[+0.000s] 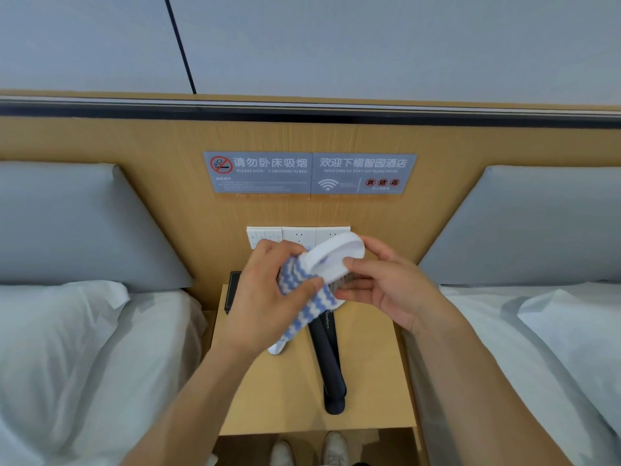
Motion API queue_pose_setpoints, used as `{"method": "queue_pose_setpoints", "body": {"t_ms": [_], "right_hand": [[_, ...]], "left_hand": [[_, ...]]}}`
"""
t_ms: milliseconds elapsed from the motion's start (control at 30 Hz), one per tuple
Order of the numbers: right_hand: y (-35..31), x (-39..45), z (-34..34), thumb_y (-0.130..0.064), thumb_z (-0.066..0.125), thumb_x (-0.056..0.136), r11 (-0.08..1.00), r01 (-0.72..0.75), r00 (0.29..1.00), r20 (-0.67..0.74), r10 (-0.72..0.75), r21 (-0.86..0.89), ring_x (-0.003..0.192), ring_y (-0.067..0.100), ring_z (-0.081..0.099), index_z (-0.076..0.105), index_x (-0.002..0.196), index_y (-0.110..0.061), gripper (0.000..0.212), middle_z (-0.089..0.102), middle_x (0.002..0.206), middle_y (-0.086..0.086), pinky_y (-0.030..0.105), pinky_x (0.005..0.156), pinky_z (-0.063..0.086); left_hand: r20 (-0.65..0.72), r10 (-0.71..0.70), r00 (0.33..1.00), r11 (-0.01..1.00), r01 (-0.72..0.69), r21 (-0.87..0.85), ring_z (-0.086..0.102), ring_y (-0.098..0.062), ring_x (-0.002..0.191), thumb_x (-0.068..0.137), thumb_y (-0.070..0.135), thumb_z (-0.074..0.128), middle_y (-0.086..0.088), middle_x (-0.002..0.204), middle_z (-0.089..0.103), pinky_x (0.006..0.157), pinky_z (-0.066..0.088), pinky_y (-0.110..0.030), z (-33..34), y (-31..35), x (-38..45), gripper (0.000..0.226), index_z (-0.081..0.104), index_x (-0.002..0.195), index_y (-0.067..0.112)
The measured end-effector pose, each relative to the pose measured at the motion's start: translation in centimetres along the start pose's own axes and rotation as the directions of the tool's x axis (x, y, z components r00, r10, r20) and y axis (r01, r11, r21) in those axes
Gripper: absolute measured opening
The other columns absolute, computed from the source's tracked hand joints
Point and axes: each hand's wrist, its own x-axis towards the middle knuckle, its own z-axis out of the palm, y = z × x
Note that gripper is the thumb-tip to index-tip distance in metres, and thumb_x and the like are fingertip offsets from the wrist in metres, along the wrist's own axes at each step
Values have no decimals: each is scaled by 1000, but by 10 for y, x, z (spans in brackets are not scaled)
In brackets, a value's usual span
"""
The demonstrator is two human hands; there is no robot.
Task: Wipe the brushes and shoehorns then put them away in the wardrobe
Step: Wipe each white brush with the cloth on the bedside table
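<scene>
White oval plastic brush (337,255) sits in my right grip (379,287), closed around it above the desk (369,348), long axis running ten to four; my left grip (268,284) pinches the blue-and-white striped cloth (302,297) at its nine o'clock.

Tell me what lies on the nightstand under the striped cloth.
Two dark shoehorns lie on the nightstand, their upper ends hidden beneath the striped cloth. A white object shows below the cloth's lower edge; the rest is covered.
</scene>
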Motion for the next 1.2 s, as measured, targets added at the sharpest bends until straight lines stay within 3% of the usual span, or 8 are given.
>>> {"method": "queue_pose_setpoints", "body": {"t_ms": [167,300,433,533,633,767,967,1200], "right_hand": [[24,-1,18,5,65,90,997,32,999,7,-32,67,96,38,73,57,118,-12,33,69,113,29,44,85,61],[25,-2,13,-11,77,78,999,40,996,75,-41,14,110,38,68,62,107,-12,32,66,122,26,43,92,58],[17,-1,7,-30,85,68,998,-15,985,170,26,-67,96,24,72,63,94,-14,37,73,105,11,33,81,57],[14,0,7,-22,82,72,999,-42,975,218,48,-36,96,25,73,60,108,-12,43,73,108,11,35,79,59],[14,0,11,-17,79,78,999,-52,950,308,54,-14,107,31,71,54,135,-20,62,71,121,15,41,86,59],[18,1,14,-13,78,79,1000,-13,958,285,6,22,108,33,70,52,141,-24,68,69,123,19,46,91,58],[16,-1,4,-10,77,78,999,29,972,234,-33,22,107,33,70,56,137,-28,65,70,121,19,46,90,58],[15,-6,-4,-3,79,74,999,38,971,238,-30,-28,108,35,70,58,132,-27,67,71,118,19,45,85,60]], "left_hand": [[-184,-127,975,990,137,40,53,7,91,85,13,66,0,102,53,73,35,1,5,-4,4,22,62,105,24],[-93,-75,993,987,87,136,54,-8,89,84,4,65,-2,103,57,77,35,-1,-13,-10,16,26,65,104,20],[76,82,994,978,-95,184,54,3,93,80,1,66,4,106,58,81,36,-3,-30,-6,28,31,67,105,20],[60,103,993,978,-112,177,57,4,92,79,5,70,8,105,60,79,37,-3,-30,0,34,33,69,107,22],[-123,16,992,982,7,189,56,-3,83,82,13,73,6,101,61,73,37,-1,-16,6,30,26,71,108,19],[-156,64,986,973,-27,231,51,-12,72,88,10,68,-2,92,53,66,38,-10,9,17,11,12,69,100,5],[161,177,971,955,-209,212,51,-15,79,97,13,56,-2,106,46,66,49,-30,2,15,2,24,68,117,12],[563,220,796,957,-287,32,48,-16,89,96,6,56,-1,97,43,80,44,-31,-28,7,18,21,72,106,15]]}}
